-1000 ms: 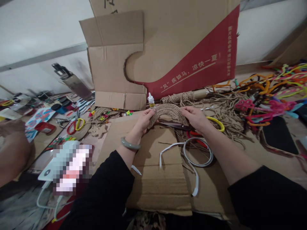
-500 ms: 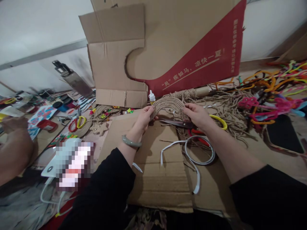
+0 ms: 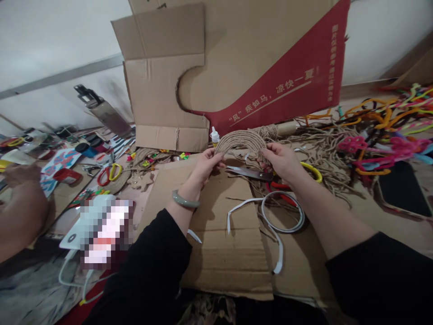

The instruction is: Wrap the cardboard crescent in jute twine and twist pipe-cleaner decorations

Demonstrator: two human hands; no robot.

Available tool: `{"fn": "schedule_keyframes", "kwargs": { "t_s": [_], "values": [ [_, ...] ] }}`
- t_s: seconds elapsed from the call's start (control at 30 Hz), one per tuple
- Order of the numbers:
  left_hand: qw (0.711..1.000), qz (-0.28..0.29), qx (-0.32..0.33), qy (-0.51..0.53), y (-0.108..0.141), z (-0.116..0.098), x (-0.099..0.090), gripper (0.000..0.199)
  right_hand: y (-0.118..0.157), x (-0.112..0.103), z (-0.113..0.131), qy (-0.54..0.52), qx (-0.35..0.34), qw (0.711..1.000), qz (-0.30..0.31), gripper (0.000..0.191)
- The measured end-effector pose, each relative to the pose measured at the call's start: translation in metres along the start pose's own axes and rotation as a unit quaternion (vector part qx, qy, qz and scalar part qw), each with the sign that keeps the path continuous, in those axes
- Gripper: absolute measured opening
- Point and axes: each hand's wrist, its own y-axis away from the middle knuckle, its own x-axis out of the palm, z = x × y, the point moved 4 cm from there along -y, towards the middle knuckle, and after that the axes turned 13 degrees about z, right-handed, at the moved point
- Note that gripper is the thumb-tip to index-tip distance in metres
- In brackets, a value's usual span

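An arch of brown twine rows [image 3: 241,137] is held up between my two hands, over a flat cardboard sheet [image 3: 226,253]. My left hand [image 3: 207,166] pinches its left end, thumb on top. The right end is gripped by my right hand [image 3: 279,160]. Beneath the arch lie scissors [image 3: 250,172], their blades pointing left and their red and yellow handles partly hidden by my right hand and forearm. A roll of white tape [image 3: 282,230] lies nearer me with a loose strip.
Large cut cardboard [image 3: 162,95] stands behind, with a white glue bottle [image 3: 214,136] before it. Loose twine [image 3: 328,153], pipe cleaners [image 3: 389,149] and a phone [image 3: 404,187] lie right. Another person's arm [image 3: 23,203], a power bank [image 3: 88,221] and red-yellow scissors [image 3: 110,175] are left.
The twine arch has tilted slightly and its ends have spread a little, my right hand shifting slightly right. Both hands still hold it.
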Motion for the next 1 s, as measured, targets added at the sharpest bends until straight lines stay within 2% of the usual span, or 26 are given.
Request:
{"fn": "schedule_keyframes", "kwargs": {
  "t_s": [0.27, 0.4, 0.57, 0.8, 1.0],
  "values": [
    [1.0, 0.014, 0.008, -0.01, -0.0034, 0.0032, -0.0022, 0.03, -0.0011, -0.0014, -0.0016, -0.015, 0.009, 1.0, -0.002, 0.013],
    [1.0, 0.0, 0.009, -0.018, -0.0023, 0.0009, -0.0035, 0.024, -0.0027, -0.0043, -0.0035, -0.023, 0.01, 1.0, -0.009, 0.015],
    [1.0, -0.013, 0.02, -0.003, -0.0021, -0.002, -0.0052, 0.022, -0.0045, -0.0028, -0.0007, 0.026, -0.026, 0.999, 0.025, 0.019],
    [1.0, -0.003, 0.007, 0.011, -0.0008, -0.002, -0.0037, 0.028, -0.0054, -0.0017, -0.0022, 0.017, -0.021, 0.999, 0.036, 0.022],
    [1.0, 0.006, -0.012, -0.017, 0.0013, -0.004, 0.002, 0.025, -0.0043, 0.0024, -0.0031, 0.05, -0.021, 0.998, 0.045, 0.025]
  ]
}}
